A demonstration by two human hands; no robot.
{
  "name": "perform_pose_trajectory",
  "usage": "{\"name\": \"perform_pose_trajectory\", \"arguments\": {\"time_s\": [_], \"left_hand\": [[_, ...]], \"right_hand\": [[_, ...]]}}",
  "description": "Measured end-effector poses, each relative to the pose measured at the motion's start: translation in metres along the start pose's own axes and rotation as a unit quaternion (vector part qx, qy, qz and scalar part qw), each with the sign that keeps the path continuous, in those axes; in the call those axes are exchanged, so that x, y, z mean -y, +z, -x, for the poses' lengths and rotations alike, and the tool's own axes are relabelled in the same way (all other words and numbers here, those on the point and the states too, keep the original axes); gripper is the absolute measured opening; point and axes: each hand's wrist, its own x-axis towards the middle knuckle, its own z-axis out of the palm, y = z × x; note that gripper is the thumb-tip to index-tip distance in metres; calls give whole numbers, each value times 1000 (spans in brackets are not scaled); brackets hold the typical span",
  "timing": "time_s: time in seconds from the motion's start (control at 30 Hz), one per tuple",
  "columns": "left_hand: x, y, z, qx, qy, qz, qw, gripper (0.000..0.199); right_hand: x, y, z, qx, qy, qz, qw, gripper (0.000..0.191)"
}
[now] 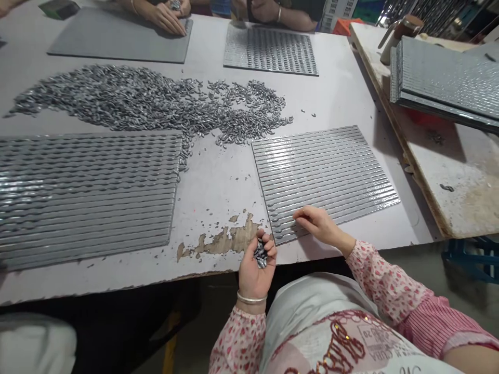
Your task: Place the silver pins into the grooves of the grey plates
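Observation:
My left hand (255, 272), palm up at the table's front edge, is cupped round a clutch of small silvery-grey curved metal pieces (261, 253). Over the near edge of a grey grooved board (323, 174) is my right hand (317, 223), its thumb and forefinger pinched together. Whatever is between those fingertips, if anything, is too small to make out. A few pieces (276, 219) lie in the grooves at the board's near left corner, just left of my right fingertips. The other grooves of this board show no pieces.
A long heap of loose metal pieces (128, 98) spreads across the table. Another grooved board (86, 192), partly filled, lies at left. Across the table, other people's hands (167, 15) are over two more boards. Stacked boards (448, 78) stand on the right-hand side table (468, 197).

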Motion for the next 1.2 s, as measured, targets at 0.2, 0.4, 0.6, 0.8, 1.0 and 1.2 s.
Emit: {"name": "perform_pose_trajectory", "arguments": {"time_s": [0.2, 0.4, 0.6, 0.8, 1.0, 1.2], "left_hand": [[4, -2, -1, -1, 11, -31, 999, 18], [7, -2, -1, -18, 5, -32, 999, 17], [9, -4, -2, -23, -2, -30, 999, 20], [11, -2, 0, -68, -10, -20, 997, 26], [16, 0, -1, -32, -2, -18, 999, 30], [20, -3, -1, -31, 18, -70, 997, 32]], "right_hand": [[-4, 2, 2, 42, 8, 42, 998, 8], [2, 14, 2, 39, -22, 171, 984, 16], [9, 18, 3, 19, 23, 243, 970, 14], [8, 17, 0, -5, 49, 209, 977, 14], [25, 21, -8, 29, -89, 95, 991, 13], [37, 40, -14, 70, -137, 211, 965, 10]]}}
